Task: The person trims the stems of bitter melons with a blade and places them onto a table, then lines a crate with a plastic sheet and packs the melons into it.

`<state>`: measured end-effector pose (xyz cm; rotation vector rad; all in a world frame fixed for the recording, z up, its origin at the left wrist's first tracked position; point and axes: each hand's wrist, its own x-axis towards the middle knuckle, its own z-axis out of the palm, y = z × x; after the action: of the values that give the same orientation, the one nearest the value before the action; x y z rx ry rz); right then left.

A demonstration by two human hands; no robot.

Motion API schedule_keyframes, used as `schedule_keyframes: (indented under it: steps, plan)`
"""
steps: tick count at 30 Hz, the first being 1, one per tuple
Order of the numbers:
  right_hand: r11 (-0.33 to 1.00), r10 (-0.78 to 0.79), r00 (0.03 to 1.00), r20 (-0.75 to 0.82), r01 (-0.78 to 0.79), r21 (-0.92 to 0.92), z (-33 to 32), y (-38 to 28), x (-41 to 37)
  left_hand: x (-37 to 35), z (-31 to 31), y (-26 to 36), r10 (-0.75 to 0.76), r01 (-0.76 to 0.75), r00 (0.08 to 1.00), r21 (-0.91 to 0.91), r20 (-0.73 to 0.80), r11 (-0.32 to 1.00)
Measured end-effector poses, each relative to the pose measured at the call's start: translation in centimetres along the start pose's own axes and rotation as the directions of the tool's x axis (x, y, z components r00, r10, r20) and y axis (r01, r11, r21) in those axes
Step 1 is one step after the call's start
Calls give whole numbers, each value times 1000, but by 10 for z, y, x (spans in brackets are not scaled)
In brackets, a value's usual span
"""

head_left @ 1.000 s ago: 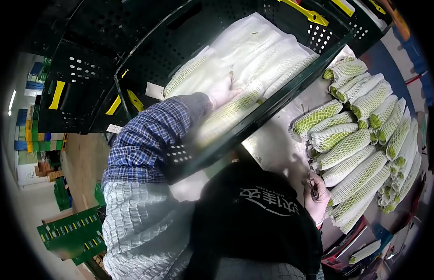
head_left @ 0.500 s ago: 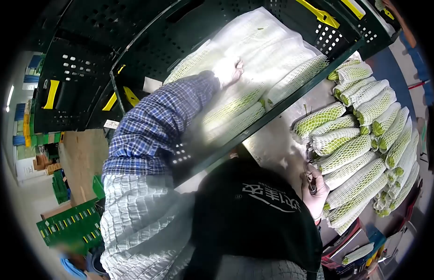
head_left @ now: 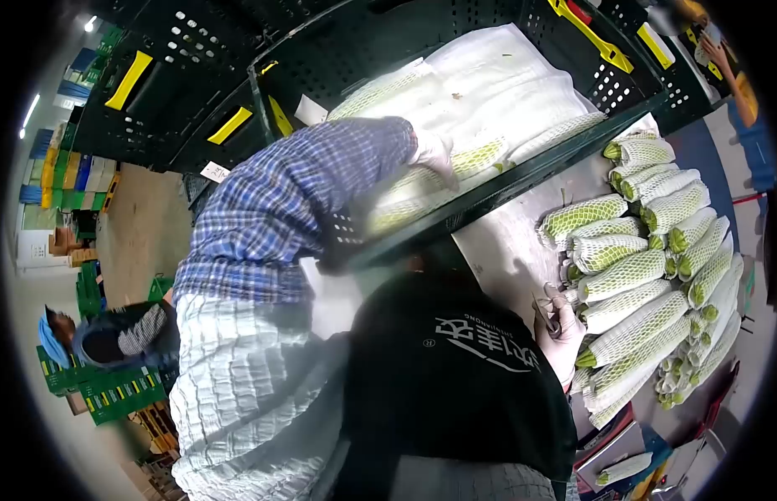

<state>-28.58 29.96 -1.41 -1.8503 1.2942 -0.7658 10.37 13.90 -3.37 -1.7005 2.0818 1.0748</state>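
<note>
My left hand [head_left: 435, 155], in a white glove, is inside the dark green crate [head_left: 455, 209], at the near ends of net-wrapped green vegetables [head_left: 479, 159]. Its fingers are blurred and point down, so their grip cannot be made out. A white sheet [head_left: 510, 75] covers much of the crate's contents beyond it. My right hand [head_left: 559, 334], gloved too, is closed on a small metal tool [head_left: 542, 314] over the table's metal top [head_left: 510, 242]. It is just left of a pile of net-wrapped vegetables [head_left: 639, 313].
Dark crates with yellow handles [head_left: 129, 79] stand at the upper left. A person in a blue cap [head_left: 53, 338] is at the far left, near green crates [head_left: 121, 392]. Another person's arm [head_left: 723, 58] shows at the upper right. One wrapped vegetable [head_left: 624, 469] lies apart at the lower right.
My left hand has moved from the white sheet down and right, onto the wrapped vegetables. My right hand keeps the tool, slightly higher up. The person at the far left has come into view.
</note>
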Motion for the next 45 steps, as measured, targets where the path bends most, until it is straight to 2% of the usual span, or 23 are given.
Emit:
schedule_keyframes:
  steps: [2, 5, 6, 7, 9, 12, 13, 14, 15, 16, 17, 21, 23, 26, 29, 33, 34, 37, 38, 39, 40, 43, 45]
  plan:
    - [999, 14, 1000, -15, -13, 33, 2, 4, -6, 34, 29, -47, 58, -54, 998, -225, 12, 973]
    - [999, 19, 998, -56, -17, 45, 3, 6, -19, 2, 6, -21, 97, -83, 995, -293, 33, 953]
    - [999, 12, 998, -56, -9, 49, 1, 8, -22, -11, -11, 2, -97, 121, 988, -210, 123, 970]
    - [999, 3, 998, -55, 0, 53, 1, 8, -24, -12, -14, 6, -154, 169, 984, -212, 87, 963]
    - [996, 65, 998, -23, -63, 60, -6, -5, -27, -25, -32, 1, -93, 82, 996, -343, -15, 936]
    - [995, -6, 996, -88, 15, 96, -9, 8, -31, -50, -77, -13, 157, -323, 920, -465, -359, 824]
    - [999, 11, 994, -104, -6, 48, -13, 3, -27, -59, -91, -4, 31, -276, 941, -714, -336, 644]
    - [984, 97, 992, -84, -83, 160, -19, -1, -21, -72, -102, 3, 49, -354, 927, -823, -372, 445]
    - [950, 171, 984, -51, -151, 272, -25, -6, -14, -92, -111, 17, 62, -409, 912, -885, -405, 221]
    - [959, -7, 988, -152, 50, 281, -27, -24, 3, -104, -113, 25, 82, -448, 894, -884, -441, 133]
    - [923, 63, 994, -87, -25, 385, -37, -41, 15, -114, -113, 32, 96, -479, 875, -877, -474, 41]
    - [906, -194, 949, -248, 271, 327, -52, -109, 83, -137, -99, 75, 287, -645, 751, -755, -595, 123]
    - [861, -362, 858, -364, 457, 222, -58, -148, 112, -143, -94, 88, 241, -668, 743, -669, -625, 327]
    - [738, -648, 648, -399, 664, -119, -66, -198, 146, -163, -94, 111, 306, -728, 681, -568, -666, 384]
    - [630, -769, 524, -367, 719, -293, -54, -229, 173, -164, -88, 107, 318, -740, 655, -498, -685, 453]
    - [714, -699, 634, -330, 645, -273, -32, -236, 179, -165, -83, 92, 283, -714, 662, -469, -694, 520]
    - [556, -831, 436, -345, 671, -490, -29, -235, 183, -168, -84, 94, 311, -758, 601, -402, -736, 514]
    - [509, -860, 372, -349, 668, -543, -12, -239, 170, -174, -84, 97, 278, -754, 637, -505, -719, 420]
    - [509, -860, 397, -321, 710, -486, -6, -243, 162, -180, -88, 103, 207, -646, 721, -534, -661, 545]
    - [495, -866, 465, -186, 741, -454, -2, -240, 157, -166, -80, 84, 287, -721, 693, -623, -662, 304]
    - [444, -883, 456, -109, 740, -505, 4, -244, 151, -161, -76, 80, 337, -784, 621, -563, -708, 262]
    - [323, -877, 453, 159, 802, -502, 25, -240, 153, -148, -66, 56, 271, -696, 717, -634, -642, 338]
    - [358, -856, 473, 209, 834, -419, 30, -235, 151, -142, -59, 51, 299, -731, 673, -669, -676, 134]
